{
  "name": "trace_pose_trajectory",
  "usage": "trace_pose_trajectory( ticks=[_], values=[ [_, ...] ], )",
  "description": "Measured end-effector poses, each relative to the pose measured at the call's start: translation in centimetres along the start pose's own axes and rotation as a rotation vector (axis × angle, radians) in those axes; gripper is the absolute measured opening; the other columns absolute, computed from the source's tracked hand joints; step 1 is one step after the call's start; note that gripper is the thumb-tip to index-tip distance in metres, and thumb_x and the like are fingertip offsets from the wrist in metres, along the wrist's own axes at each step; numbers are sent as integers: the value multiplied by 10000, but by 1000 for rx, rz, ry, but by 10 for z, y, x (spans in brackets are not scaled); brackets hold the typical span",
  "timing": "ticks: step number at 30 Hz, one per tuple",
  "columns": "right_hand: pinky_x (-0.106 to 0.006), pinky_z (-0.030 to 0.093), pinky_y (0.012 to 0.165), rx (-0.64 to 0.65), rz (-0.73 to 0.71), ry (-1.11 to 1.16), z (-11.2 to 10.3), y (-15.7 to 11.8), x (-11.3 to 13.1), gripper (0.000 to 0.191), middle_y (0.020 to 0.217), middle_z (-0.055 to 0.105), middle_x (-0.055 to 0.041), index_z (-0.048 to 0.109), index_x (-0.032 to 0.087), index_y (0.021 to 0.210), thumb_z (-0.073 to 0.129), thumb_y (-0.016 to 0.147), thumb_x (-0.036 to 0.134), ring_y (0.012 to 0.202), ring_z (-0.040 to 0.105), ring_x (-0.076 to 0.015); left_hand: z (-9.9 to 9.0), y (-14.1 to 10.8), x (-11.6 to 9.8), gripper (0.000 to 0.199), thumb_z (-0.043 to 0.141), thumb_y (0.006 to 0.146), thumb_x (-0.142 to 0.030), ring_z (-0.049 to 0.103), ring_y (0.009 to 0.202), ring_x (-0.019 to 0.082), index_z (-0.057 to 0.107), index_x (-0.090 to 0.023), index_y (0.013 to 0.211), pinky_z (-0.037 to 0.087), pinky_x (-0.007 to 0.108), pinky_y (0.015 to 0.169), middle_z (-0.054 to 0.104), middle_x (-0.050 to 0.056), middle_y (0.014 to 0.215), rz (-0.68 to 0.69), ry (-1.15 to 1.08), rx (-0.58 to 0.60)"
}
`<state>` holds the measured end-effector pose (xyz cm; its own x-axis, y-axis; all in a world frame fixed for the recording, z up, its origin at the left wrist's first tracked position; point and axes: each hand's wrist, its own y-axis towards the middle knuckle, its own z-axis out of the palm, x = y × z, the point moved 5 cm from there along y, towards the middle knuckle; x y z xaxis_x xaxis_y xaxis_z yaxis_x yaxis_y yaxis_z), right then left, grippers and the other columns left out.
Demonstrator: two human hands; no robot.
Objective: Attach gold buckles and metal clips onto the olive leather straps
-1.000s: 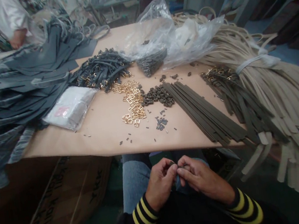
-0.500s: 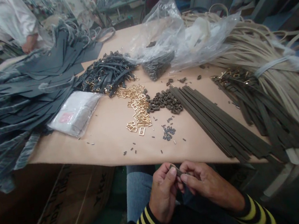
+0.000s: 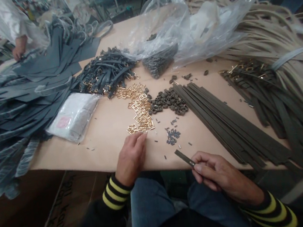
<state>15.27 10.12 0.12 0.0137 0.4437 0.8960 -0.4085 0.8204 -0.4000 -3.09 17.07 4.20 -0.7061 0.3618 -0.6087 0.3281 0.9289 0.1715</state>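
In my right hand [image 3: 217,171] a short dark olive strap [image 3: 184,158] is pinched between thumb and fingers, its free end pointing up and left over the table edge. A small pale slot shows in the strap near my thumb. My left hand [image 3: 131,155] reaches over the table, fingers drawn together, the tips at the near edge of a pile of gold buckles [image 3: 141,111]. What lies under those fingertips is hidden. Dark strap loops [image 3: 168,102] are heaped right of the buckles. Small dark grey pieces [image 3: 172,136] lie scattered between my hands.
Long olive straps [image 3: 216,120] lie to the right, beside buckled olive straps [image 3: 262,84] and beige straps [image 3: 277,33]. Behind are a clear plastic bag [image 3: 173,25] and buckled dark blue straps [image 3: 107,72]. A white packet [image 3: 72,116] lies left. Another person's hand [image 3: 20,47] shows far left.
My hands, together on the strap before, have parted. The left let go and moved forward and left to the buckles; the right moved slightly right, keeping the strap.
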Motion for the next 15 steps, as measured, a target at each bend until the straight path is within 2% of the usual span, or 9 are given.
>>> trace_pose_trajectory(
  ticks=[2, 4, 6, 8, 12, 15],
  values=[
    [-164, 206, 333, 10, 3, -5, -1, 0, -3, 274, 565, 503, 26, 429, 153, 753, 461, 784, 424, 353, 323, -28, 3, 11, 8, 232, 417, 795, -145, 454, 964, 227, 550, -177, 983, 369, 379, 864, 538, 100, 1021, 161, 226, 139],
    [-161, 209, 336, 19, -6, -17, 1, -1, -4, 267, 576, 513, 21, 432, 149, 762, 454, 792, 414, 362, 332, -28, 10, 17, 13, 214, 372, 816, -137, 462, 927, 219, 543, -148, 944, 408, 371, 809, 540, 107, 986, 265, 391, 236],
    [-157, 214, 340, 17, -17, -19, 2, -1, -5, 257, 579, 516, 21, 434, 148, 769, 454, 794, 403, 367, 337, -28, 15, 20, 15, 200, 349, 824, -137, 472, 883, 207, 538, -131, 888, 430, 353, 761, 541, 108, 938, 303, 490, 246],
    [-156, 222, 342, 7, -23, -19, 3, -1, -6, 254, 573, 513, 25, 433, 148, 763, 460, 789, 399, 366, 337, -28, 17, 24, 16, 189, 347, 821, -143, 482, 829, 191, 535, -127, 829, 437, 335, 727, 542, 100, 879, 295, 517, 206],
    [-162, 238, 341, -16, -16, -29, 2, -5, -6, 268, 578, 506, 21, 430, 153, 730, 467, 772, 415, 367, 335, -33, 8, 35, 16, 164, 388, 784, -144, 490, 716, 154, 529, -133, 701, 434, 303, 683, 545, 71, 758, 162, 394, 82],
    [-171, 236, 352, -61, -38, -70, -3, -13, -2, 263, 592, 495, 20, 435, 155, 720, 459, 774, 411, 381, 319, -37, -2, 34, 13, 171, 421, 758, -151, 494, 606, 123, 523, -127, 624, 437, 279, 626, 531, 37, 633, -110, 66, 58]
  ],
)
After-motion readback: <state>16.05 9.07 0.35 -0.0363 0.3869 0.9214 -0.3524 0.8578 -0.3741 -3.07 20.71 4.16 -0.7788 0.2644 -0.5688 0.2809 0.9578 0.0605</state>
